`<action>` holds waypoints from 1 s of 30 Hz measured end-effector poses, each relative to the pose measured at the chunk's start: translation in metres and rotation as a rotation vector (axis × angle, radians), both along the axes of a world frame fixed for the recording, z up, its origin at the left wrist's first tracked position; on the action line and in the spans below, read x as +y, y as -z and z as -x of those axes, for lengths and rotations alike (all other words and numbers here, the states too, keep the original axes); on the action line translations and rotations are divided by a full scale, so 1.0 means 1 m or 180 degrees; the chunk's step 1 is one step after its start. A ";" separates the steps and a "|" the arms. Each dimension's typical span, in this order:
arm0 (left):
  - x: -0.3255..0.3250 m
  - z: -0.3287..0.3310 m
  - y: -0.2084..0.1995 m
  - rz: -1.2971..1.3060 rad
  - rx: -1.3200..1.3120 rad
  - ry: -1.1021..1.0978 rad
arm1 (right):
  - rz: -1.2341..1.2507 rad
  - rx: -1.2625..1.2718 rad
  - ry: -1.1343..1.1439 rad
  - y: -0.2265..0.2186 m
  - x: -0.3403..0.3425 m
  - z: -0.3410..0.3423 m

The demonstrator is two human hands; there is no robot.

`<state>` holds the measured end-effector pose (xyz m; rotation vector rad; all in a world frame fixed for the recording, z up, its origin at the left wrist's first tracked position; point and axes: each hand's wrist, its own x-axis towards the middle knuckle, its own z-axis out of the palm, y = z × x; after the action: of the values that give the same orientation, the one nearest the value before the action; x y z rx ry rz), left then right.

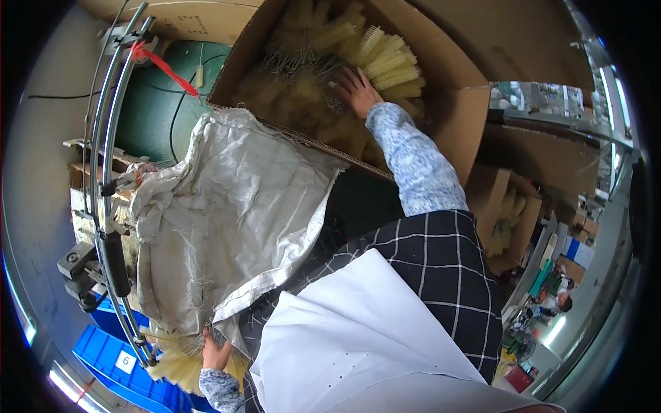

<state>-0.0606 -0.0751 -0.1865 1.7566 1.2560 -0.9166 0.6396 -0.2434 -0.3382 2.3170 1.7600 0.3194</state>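
Note:
A large cardboard box (pixel 447 131) at the top holds many pale yellow bristle brushes (pixel 396 65) with twisted wire stems and looped ends. My right hand (pixel 358 93) reaches into it, fingers stretched out and apart over the wire ends, beside the stacked bristle heads. At the lower left my left hand (pixel 215 352) is closed at the wire ends of a fanned bundle of brushes (pixel 175 361); part of its grip is hidden. Just above that hand, a whitish woven plastic sheet (pixel 234 199) drapes from the box's near edge toward my lap.
Metal rods (pixel 110 199) with clamps and a red ribbon (pixel 165 69) stand at left, before a green surface (pixel 186 62). A blue crate (pixel 117 361) is at lower left. Another brush-filled carton (pixel 509 220) stands at right. White cloth (pixel 351 323) covers my checked lap.

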 end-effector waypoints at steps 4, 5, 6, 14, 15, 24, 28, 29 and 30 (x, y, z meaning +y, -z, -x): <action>0.003 -0.010 -0.004 0.0051 0.0067 0.0019 | -0.1140 0.1781 0.2034 -0.024 -0.054 0.027; 0.003 -0.017 -0.007 0.0068 0.0131 0.0035 | -0.1666 0.2514 0.2800 -0.016 -0.070 0.027; 0.002 -0.023 -0.009 0.0085 0.0196 0.0045 | -0.1831 0.3117 0.3635 -0.008 -0.082 0.022; 0.002 -0.008 -0.002 -0.0058 0.0189 0.0024 | -0.4644 0.5373 0.4773 0.015 -0.035 -0.051; 0.002 -0.009 -0.005 -0.0111 0.0363 0.0159 | -0.4935 0.5366 0.4602 0.015 -0.019 -0.061; -0.006 -0.024 0.009 -0.0952 0.0926 0.0255 | -0.5613 0.5147 0.4455 0.038 0.040 -0.104; -0.008 -0.021 0.021 -0.1192 0.0917 0.0725 | -0.5205 0.5431 0.4339 0.034 0.027 -0.105; -0.010 -0.025 0.019 -0.1214 0.0928 0.0922 | -0.5003 0.5568 0.4238 0.031 0.024 -0.103; -0.011 -0.016 0.026 -0.1092 0.0855 0.0978 | -0.4759 0.5745 0.4036 0.033 0.017 -0.102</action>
<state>-0.0443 -0.0865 -0.2124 2.1966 1.4005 -1.1990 0.7416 -0.2267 -0.3710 -1.2954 0.4624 0.4723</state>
